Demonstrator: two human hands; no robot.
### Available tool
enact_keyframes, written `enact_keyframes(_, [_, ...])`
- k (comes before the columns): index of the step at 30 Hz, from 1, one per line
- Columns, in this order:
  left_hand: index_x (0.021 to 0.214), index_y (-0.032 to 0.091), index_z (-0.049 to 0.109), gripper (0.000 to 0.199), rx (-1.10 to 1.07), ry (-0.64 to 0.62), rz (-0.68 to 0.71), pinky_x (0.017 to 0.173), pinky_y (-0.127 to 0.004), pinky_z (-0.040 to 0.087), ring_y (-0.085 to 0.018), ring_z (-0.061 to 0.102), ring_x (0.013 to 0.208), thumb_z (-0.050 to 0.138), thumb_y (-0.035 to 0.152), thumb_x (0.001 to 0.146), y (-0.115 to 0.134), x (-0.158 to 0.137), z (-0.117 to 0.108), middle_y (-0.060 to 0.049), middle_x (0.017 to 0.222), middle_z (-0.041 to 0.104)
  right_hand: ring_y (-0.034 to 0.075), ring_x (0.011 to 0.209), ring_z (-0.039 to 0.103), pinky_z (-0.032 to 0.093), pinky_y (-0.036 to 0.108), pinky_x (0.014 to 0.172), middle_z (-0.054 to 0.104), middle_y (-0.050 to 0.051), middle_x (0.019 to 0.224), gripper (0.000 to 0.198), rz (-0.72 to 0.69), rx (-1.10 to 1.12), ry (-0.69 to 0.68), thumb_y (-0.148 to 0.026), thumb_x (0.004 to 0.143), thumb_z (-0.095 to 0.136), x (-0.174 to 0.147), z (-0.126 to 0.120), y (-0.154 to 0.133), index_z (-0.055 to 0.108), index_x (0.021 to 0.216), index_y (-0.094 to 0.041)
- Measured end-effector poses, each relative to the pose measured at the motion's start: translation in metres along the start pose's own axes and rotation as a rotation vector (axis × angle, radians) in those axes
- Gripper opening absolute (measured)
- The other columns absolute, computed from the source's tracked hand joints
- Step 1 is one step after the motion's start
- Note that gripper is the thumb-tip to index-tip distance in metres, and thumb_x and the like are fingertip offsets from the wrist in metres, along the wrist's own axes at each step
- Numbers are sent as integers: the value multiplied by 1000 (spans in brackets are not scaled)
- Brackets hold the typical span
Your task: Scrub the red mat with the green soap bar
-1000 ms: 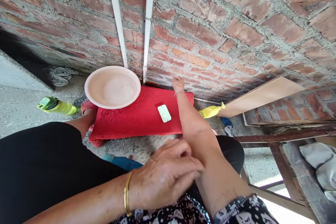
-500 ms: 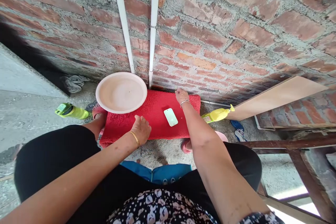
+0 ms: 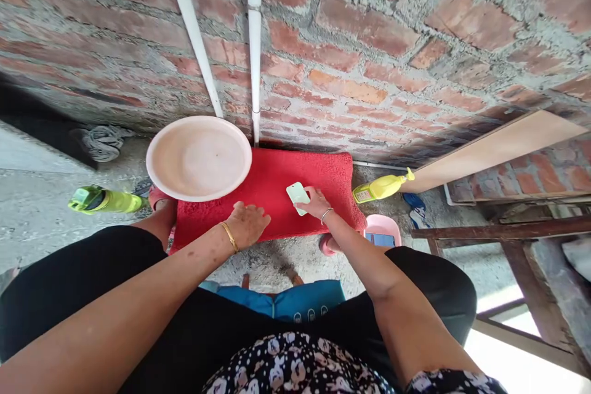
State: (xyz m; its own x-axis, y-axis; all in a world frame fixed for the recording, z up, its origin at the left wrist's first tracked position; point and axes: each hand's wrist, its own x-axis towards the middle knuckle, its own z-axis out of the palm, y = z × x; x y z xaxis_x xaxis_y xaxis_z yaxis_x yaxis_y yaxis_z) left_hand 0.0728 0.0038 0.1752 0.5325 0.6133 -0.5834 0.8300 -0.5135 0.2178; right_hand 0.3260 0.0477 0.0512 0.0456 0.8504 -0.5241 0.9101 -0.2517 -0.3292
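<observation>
A pale green phone case point(image 3: 295, 191), flat with rounded corners and a small hole near one end, is on the red towel point(image 3: 270, 181). My right hand point(image 3: 316, 202) grips its right side, thumb across the near part and fingers at the far edge. I cannot tell whether the case is lifted off the cloth. My left hand point(image 3: 249, 223) is over the towel's front edge, empty, with its fingers apart. Just beyond it, a pale pink basin point(image 3: 198, 160) stands on the towel's left end.
A green bottle point(image 3: 108, 200) lies or stands at left, near a grey cloth point(image 3: 104, 141). To the right are a yellow pump bottle point(image 3: 381, 188) and a small pink tub point(image 3: 388, 225) holding a dark flat rectangle. White pipes point(image 3: 255, 43) run down the brick wall.
My right hand has come back from the towel's far side and taken hold of the phone case. My left hand's fingers have spread out. The view has shifted slightly.
</observation>
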Motion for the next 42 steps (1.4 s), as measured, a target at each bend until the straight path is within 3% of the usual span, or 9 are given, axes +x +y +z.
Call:
enact_keyframes(5, [114, 20, 69, 35, -1, -74, -2, 92, -53, 43, -35, 59, 108, 56, 14, 81, -2, 12, -5, -15, 118, 65, 23, 115, 52, 43, 33, 94, 46, 9, 132, 86, 30, -109, 8, -54, 71, 70, -12, 14, -2, 32, 145, -30])
enact_keyframes(10, [123, 24, 63, 37, -91, -128, -123, 92, -54, 46, -34, 55, 117, 55, 27, 87, -21, 39, 27, -16, 125, 61, 22, 113, 53, 43, 32, 93, 50, 9, 128, 77, -11, -175, 72, -40, 77, 63, -17, 26, -18, 31, 147, -27])
enact_keyframes(17, [153, 24, 25, 73, -153, -93, -685, 89, -63, 46, -43, 24, 142, 53, 44, 88, -53, 51, 81, -24, 155, 26, 21, 115, 52, 42, 31, 95, 50, 9, 129, 68, -283, -215, 9, -43, 81, 58, -23, 60, -62, 38, 144, -28])
enact_keyframes(20, [155, 26, 14, 89, -229, -101, -795, 90, -66, 45, -46, 17, 144, 56, 55, 83, -60, 52, 96, -23, 160, 14, 21, 115, 52, 41, 29, 96, 51, 8, 128, 65, -194, -186, 34, -42, 80, 60, -18, 49, -31, 44, 141, -27])
enact_keyframes(26, [156, 21, 3, 126, -248, -76, -776, 87, -71, 43, -56, 9, 141, 75, 60, 60, -59, 60, 120, -28, 160, 5, 22, 103, 59, 45, 30, 86, 53, 12, 121, 69, 315, -58, 279, -48, 80, 59, -27, 17, 50, 43, 141, -21])
enact_keyframes(28, [156, 20, 2, 133, -228, -50, -800, 87, -72, 43, -57, 8, 141, 79, 58, 54, -57, 65, 127, -29, 159, 5, 21, 103, 59, 45, 29, 87, 52, 12, 123, 69, 290, -46, 293, -49, 81, 58, -34, 25, 40, 41, 142, -20])
enact_keyframes(34, [156, 25, 2, 138, -238, -70, -845, 86, -74, 42, -57, 5, 141, 83, 56, 48, -62, 77, 139, -27, 160, 0, 18, 106, 56, 41, 26, 92, 52, 5, 125, 64, -153, -147, 44, -46, 77, 63, -34, 60, -23, 48, 138, -30])
enact_keyframes(37, [156, 24, 3, 133, -220, -50, -844, 86, -73, 43, -57, 8, 141, 82, 55, 53, -63, 78, 141, -27, 160, 3, 18, 104, 57, 42, 26, 91, 54, 6, 122, 63, -77, -145, 81, -43, 77, 63, -32, 45, 1, 50, 137, -29])
enact_keyframes(42, [156, 22, 5, 133, -190, -41, -858, 85, -73, 43, -58, 11, 139, 83, 53, 52, -59, 79, 138, -29, 158, 8, 20, 98, 60, 45, 28, 81, 54, 10, 120, 62, 330, -22, 340, -48, 82, 56, -33, 11, 66, 47, 137, -22])
